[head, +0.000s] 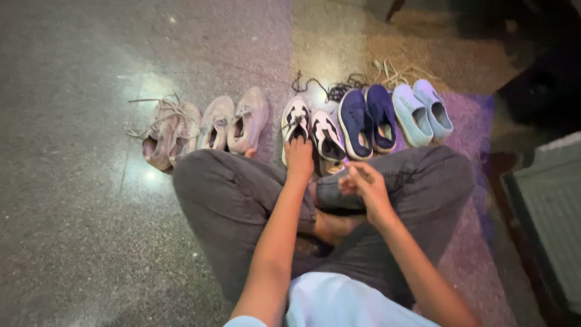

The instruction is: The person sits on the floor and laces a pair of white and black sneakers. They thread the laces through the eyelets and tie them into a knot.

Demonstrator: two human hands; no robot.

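The person is sitting cross-legged on the speckled floor (72,230), facing a row of shoes. The left hand (299,158) is reaching forward and closing over the heel opening of the left black-and-white sneaker (295,124), fingers curled down onto the collar and laces. The right hand (363,181) is hovering over the right knee with its fingertips pinched together; it appears to be gripping a thin lace end, but the item is too small to confirm.

The black-and-white sneaker is lying at 12 o'clock from the left hand, touching its partner, the right black-and-white sneaker (327,139), at its 3 o'clock side. Further toward 3 o'clock are standing the navy slip-on pair (366,121) and the light blue pair (422,112). Toward 9 o'clock are lying the beige sneaker pair (233,124) and the worn pink sneaker pair (166,133). Loose laces (336,89) are trailing at 12 o'clock behind the row.

Handling judgement: the sneaker is likely light, with a soft, collapsible upper and a stiffer sole. Gripping at the heel collar or across the midfoot is giving the firmest hold; the laces are slack and prone to snagging.
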